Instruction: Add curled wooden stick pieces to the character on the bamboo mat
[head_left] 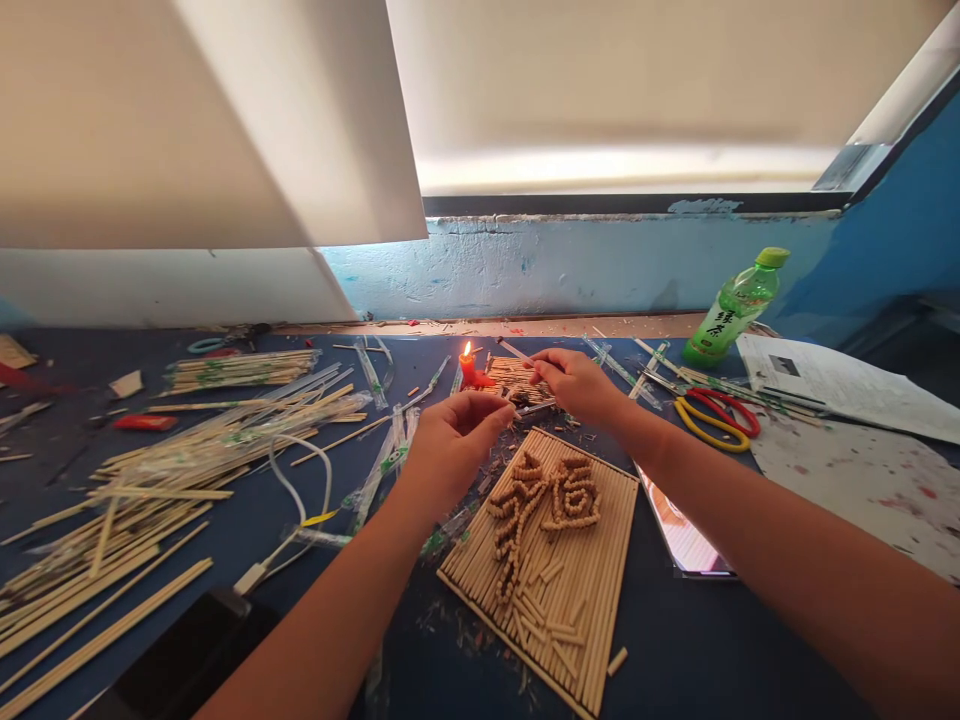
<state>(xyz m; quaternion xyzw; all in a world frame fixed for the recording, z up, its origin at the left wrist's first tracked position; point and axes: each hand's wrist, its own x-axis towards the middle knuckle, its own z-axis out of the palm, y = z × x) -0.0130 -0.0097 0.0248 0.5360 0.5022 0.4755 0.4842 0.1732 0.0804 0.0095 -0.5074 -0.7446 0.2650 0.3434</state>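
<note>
My right hand [576,382] pinches a thin whitish stick [514,350] with a dark tip, which points left toward a lit red candle [469,368]. Just left of it, my left hand [459,440] has thumb and fingertips pressed together; what they hold is too small to make out. Below both hands lies a panel of wooden sticks [615,540], set at an angle on the dark blue table. Short stick pieces form raised characters [576,495] on its upper half. Several loose cut pieces [551,630] are scattered over its lower part.
Bundles of wooden chopsticks [142,500] and plastic wrappers cover the left side, beside a white cable [328,470] and a black device [191,650]. To the right are scissors [724,420], a phone [686,530], papers [847,390] and a green bottle [739,310].
</note>
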